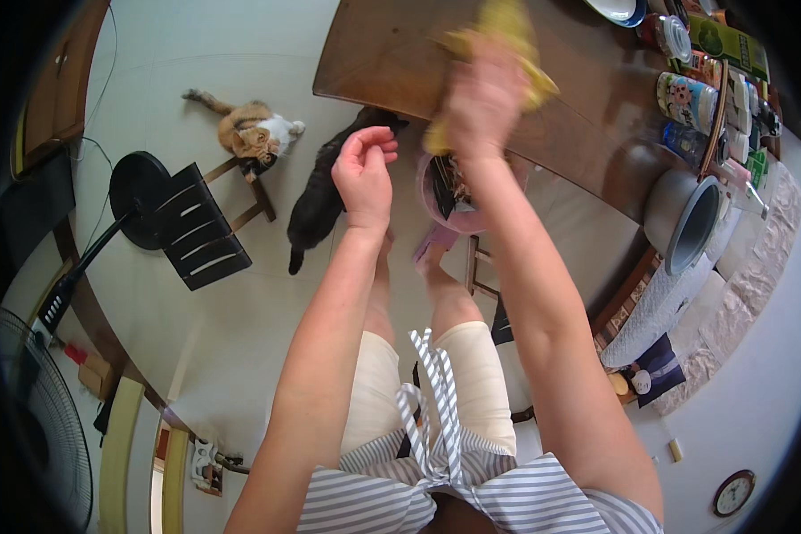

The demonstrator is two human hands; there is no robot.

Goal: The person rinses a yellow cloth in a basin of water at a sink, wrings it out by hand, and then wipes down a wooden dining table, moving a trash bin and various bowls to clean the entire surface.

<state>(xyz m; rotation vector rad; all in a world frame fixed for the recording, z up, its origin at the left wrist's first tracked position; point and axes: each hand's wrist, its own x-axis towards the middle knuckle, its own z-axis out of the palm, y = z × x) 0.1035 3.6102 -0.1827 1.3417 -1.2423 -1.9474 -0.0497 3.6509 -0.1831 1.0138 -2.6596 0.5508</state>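
My right hand point(484, 103) presses a yellow cloth point(507, 27) onto the brown wooden table point(380, 57), near its edge; the hand is blurred. Part of the cloth hangs over that edge. Below it on the floor stands a pink bin point(430, 200) with dark and pale scraps in it, partly hidden by my forearm. My left hand point(366, 177) hovers in the air left of the bin, fingers loosely curled and holding nothing.
A black cat point(317, 190) stands beside my left hand, its head under the table; a calico cat point(260, 133) sits farther left. A black slatted chair point(197, 227) and a standing fan point(47, 427) are at left. Jars and a grey pot point(691, 223) crowd the table's right end.
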